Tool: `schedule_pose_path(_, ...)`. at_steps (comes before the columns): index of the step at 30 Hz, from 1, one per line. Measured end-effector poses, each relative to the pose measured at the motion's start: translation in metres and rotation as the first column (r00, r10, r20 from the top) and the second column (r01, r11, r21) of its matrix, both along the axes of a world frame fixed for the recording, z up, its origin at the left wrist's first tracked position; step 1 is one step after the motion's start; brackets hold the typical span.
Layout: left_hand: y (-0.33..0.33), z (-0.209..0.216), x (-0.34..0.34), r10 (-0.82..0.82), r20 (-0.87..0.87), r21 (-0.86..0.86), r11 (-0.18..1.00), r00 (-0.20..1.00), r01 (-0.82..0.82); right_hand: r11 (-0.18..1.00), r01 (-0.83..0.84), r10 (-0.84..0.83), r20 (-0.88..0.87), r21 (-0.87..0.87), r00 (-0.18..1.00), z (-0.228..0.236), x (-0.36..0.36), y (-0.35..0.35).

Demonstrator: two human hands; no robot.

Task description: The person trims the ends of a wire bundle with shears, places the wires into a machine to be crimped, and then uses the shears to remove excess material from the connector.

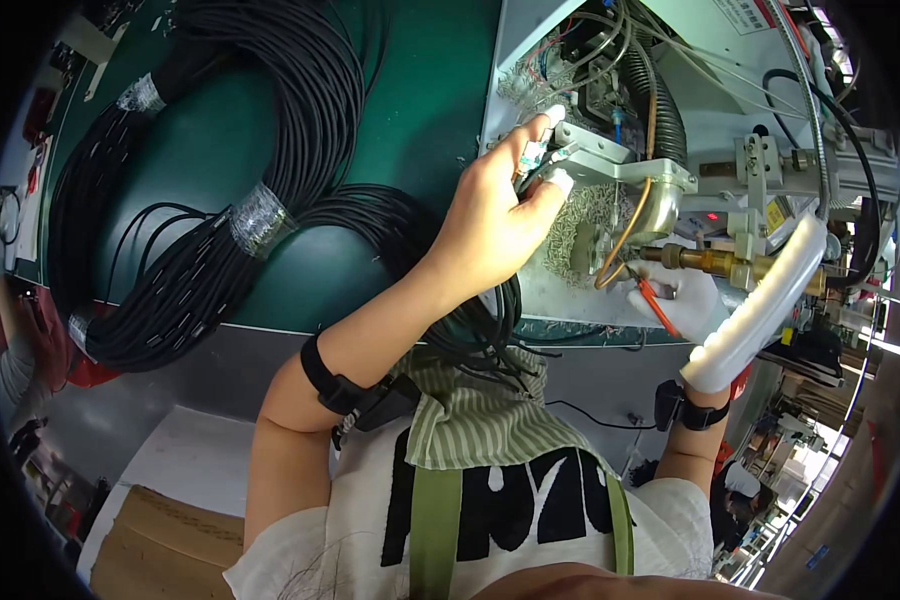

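My left hand [495, 220] reaches up to the open front of a machine [610, 165], with white covers on its fingertips. Its thumb and fingers close on the end of a black cable [526, 184]; a green and white patch shows at the fingers there. My right hand [688, 298], in a white glove, is wrapped around hand pliers with red handles [658, 308]. The jaws of the pliers are close to a thin brown tube [625, 235] below the machine's metal block; their exact contact is hard to make out.
Large coils of black cable [320, 95] lie on the green table [410, 110], bound with clear wrap [260, 220]. Loose cable ends hang over the front edge. Small metal scraps [585, 225] litter the machine bed. A lit white lamp [760, 310] crosses above my right forearm.
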State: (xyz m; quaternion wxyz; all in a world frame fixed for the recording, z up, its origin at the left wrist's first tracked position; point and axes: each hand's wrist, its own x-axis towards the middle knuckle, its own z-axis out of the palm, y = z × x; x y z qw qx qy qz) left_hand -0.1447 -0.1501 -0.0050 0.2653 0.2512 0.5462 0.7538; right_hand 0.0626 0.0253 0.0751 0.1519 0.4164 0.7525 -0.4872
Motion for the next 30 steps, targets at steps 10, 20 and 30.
schedule_pose_path(10,0.011,0.002,-0.015,-0.113,0.187,0.001,0.993,0.976,0.115,0.955,-0.260,0.187,0.390,0.142,0.902,0.023,-0.045,-0.014)
schedule_pose_path(20,0.050,0.030,-0.081,-0.408,-0.266,-0.381,0.877,0.873,0.294,0.924,-0.300,0.294,0.061,0.237,0.954,-0.007,0.006,0.010)
schedule_pose_path(30,0.048,0.016,-0.081,-0.374,-0.194,-0.374,0.883,0.907,0.284,0.994,-0.088,0.084,0.063,0.064,0.995,-0.008,-0.010,0.002)
